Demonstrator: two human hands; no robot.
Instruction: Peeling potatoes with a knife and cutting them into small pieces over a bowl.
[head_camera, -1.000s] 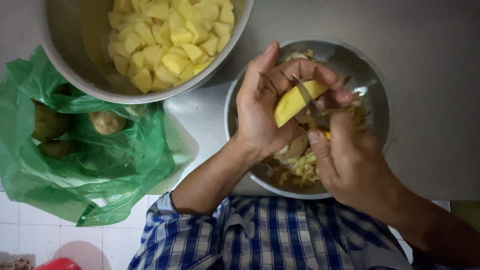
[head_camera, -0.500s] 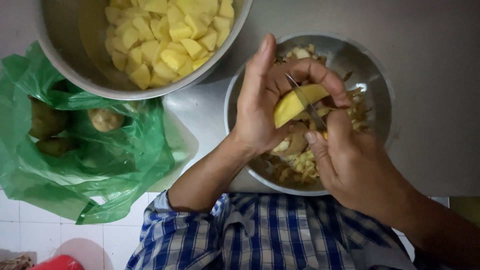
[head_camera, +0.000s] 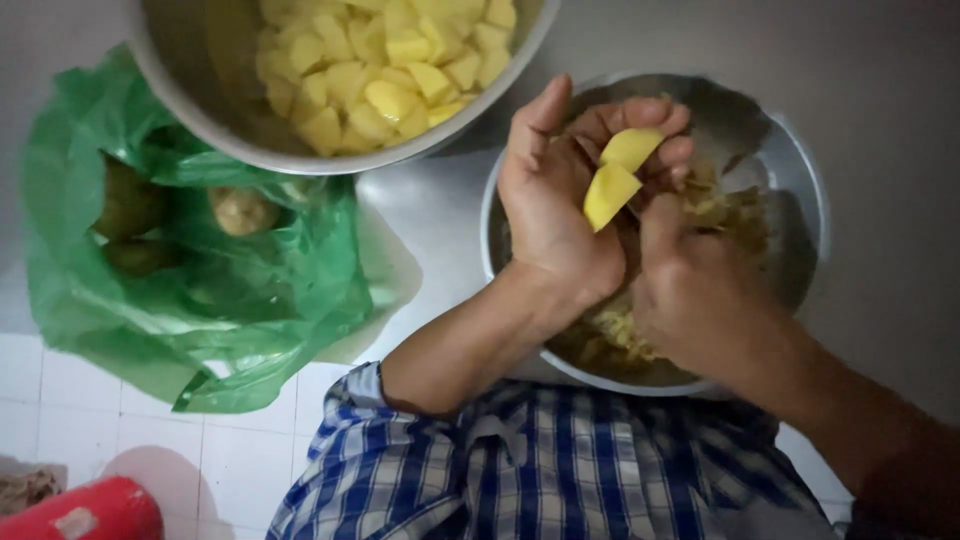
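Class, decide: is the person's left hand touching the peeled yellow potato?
Touching. The head view shows the left hand curled around the peeled yellow potato, fingers wrapped over its top edge.

The surface beneath and beyond the hands was a smooth grey bench (head_camera: 880, 150), matt and unpatterned, extending to the upper right. Below and to the left of the hands, the floor (head_camera: 60, 400) consisted of white square tiles with thin grey joints. Lighting was soft and dim, producing faint shadows across the grey surface.
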